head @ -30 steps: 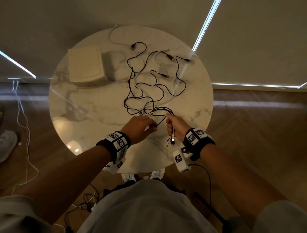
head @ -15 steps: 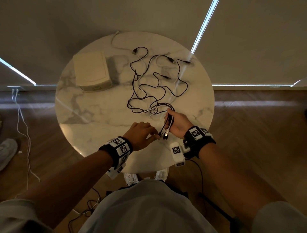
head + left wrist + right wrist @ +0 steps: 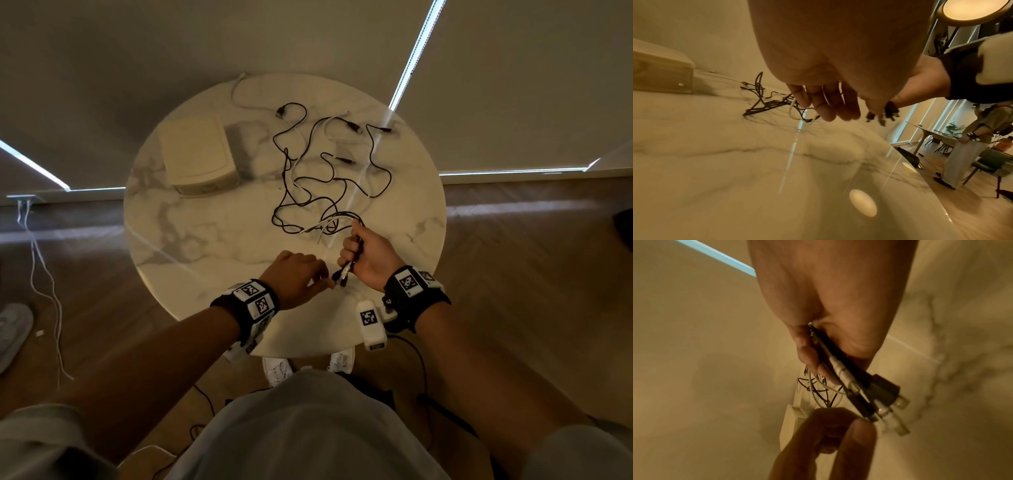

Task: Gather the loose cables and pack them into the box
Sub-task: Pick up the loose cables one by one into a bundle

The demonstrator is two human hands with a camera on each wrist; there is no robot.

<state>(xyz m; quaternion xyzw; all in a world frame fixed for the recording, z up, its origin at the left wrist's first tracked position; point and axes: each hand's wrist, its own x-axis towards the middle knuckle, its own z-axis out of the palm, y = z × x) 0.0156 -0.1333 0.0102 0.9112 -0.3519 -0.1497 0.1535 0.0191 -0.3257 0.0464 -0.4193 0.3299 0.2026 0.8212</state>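
The right hand [image 3: 368, 255] has its fingers [image 3: 807, 353] curled round a bundle of cable ends [image 3: 875, 391], black and white, whose plugs stick out below the fist toward the person. The left hand [image 3: 294, 277] reaches across to those plugs; its thumb and forefinger tips [image 3: 855, 426] pinch or touch the end of one black plug, though whether they really grip it is hard to tell. In the left wrist view its other fingers hang loosely, slightly apart.

Beyond the right fingers, the loose cables [image 3: 325, 185] trail away over the marble bench [image 3: 205, 233] in a tangled sprawl, their far plugs lying well apart from the fist. The box [image 3: 197, 154] sits closed, well beyond the left fingers, just beside the tangle's far edge.

The cables look thin, light and limp, so they should follow wherever the held ends go, but the loops will likely snag on each other and drag as one knot. The stiff plugs are the surest places to hold; the smooth cords may slide through a slack fist. Taking hold further along, then folding into loops, seems the sensible way to shorten the bundle before the box is opened.
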